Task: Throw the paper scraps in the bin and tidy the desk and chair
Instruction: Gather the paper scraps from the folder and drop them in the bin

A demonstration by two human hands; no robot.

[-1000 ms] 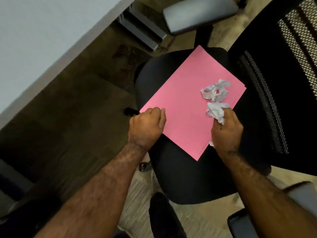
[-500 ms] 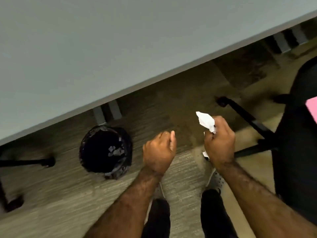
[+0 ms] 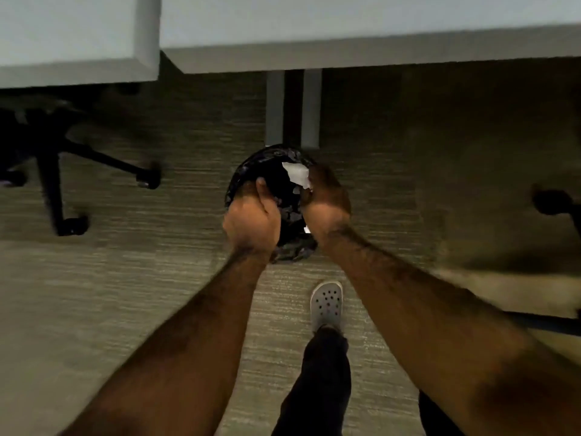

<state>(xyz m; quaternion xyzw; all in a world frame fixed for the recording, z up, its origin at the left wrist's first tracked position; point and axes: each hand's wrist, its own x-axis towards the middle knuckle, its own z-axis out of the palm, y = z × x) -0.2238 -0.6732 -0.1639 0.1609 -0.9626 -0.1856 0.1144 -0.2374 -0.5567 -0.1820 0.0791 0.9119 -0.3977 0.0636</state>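
Note:
A round bin (image 3: 276, 166) lined with a black bag stands on the carpet under the desk edge, with a few pale scraps inside. Both my hands hover right over its mouth. My right hand (image 3: 327, 204) is closed on a crumpled white paper scrap (image 3: 297, 174) that sticks out above the bin opening. My left hand (image 3: 251, 218) is curled at the bin's left side with the thumb up; what it holds, if anything, is hidden. The frame is blurred by motion.
The grey desk (image 3: 345, 42) spans the top, with a second desk top (image 3: 69, 33) at the left and grey legs (image 3: 294, 108) behind the bin. A black chair base with castors (image 3: 72, 171) is at the left, another castor (image 3: 550, 201) at the right. My clog (image 3: 327, 305) is on the carpet.
The view has swung from the chair with the pink folder to the bin. Both hands have moved forward and left until they are over the bin, the right still holding the scrap.

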